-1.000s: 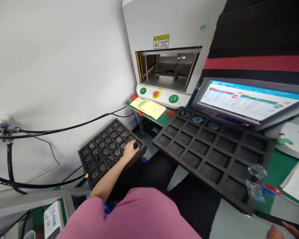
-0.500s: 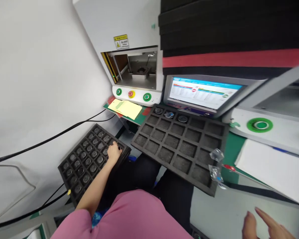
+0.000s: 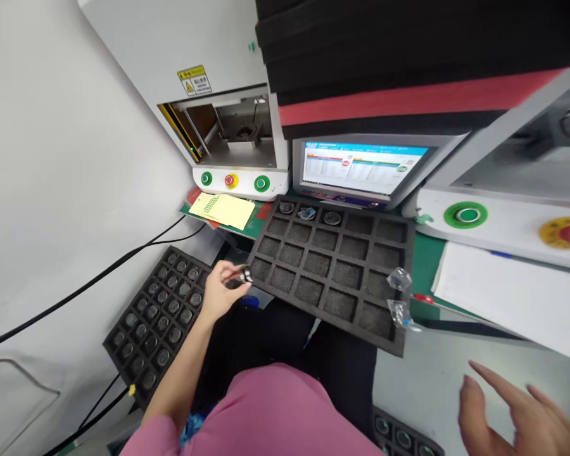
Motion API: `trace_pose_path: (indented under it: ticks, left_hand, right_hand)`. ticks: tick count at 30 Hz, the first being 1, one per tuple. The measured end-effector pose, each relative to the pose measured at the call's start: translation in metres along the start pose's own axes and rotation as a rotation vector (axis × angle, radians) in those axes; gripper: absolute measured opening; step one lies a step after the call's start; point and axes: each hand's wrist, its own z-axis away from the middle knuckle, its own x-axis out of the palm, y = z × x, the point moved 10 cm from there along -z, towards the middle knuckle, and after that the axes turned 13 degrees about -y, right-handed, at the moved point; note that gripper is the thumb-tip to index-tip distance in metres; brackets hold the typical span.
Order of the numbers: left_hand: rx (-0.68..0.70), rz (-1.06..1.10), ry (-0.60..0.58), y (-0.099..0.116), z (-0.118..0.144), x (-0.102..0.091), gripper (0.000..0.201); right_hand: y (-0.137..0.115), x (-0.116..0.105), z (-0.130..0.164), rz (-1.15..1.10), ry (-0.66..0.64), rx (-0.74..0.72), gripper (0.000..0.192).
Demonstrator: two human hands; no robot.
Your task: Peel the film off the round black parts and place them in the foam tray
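At far left we see a pale wall and black cables running down along it. Below them sits a low foam tray, its small cells filled with round dark parts.

Our left hand hovers over that tray's right end, fingers pinched narrowly around one small round part. The part sits at our fingertips, just beside the near left corner of a bigger foam tray; we cannot tell whether it touches that tray's edge.

The big tray lies on a green bench and overhangs our lap. Most of its square cells look bare; three cells in the far row hold round pieces, too small to make out. Two crumpled clear bags rest on its right side.

Behind it, left to right, stand a white machine with an open bay, two green buttons and a red one, yellow notes in front of it, a lit screen, and a second white machine with a green button and a red one on yellow. Black foam sheets with a red layer are stacked above the screen. White paper lies on the bench at right.

Our right hand hangs spread wide and holding nothing over the grey surface, cut off by the frame's corner. Another tray of parts peeks in at the bottom edge, mostly hidden.
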Motion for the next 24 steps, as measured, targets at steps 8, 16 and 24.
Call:
trace_pose_path:
  ticks: [8, 16, 24]
  left_hand:
    - [0.786, 0.528, -0.439, 0.143, 0.025, 0.043, 0.043]
    - [1.091, 0.026, -0.164, 0.158, 0.043, 0.023, 0.03]
    - [1.23, -0.151, 0.153, 0.15, 0.046, 0.015, 0.032]
  right_hand:
    - [-0.109, -0.007, -0.072, -0.41, -0.035, -0.185, 0.018]
    - [-0.134, 0.054, -0.109, -1.265, -0.381, 0.29, 0.031]
    - [-0.16, 0.078, -0.134, -1.121, -0.343, 0.384, 0.028]
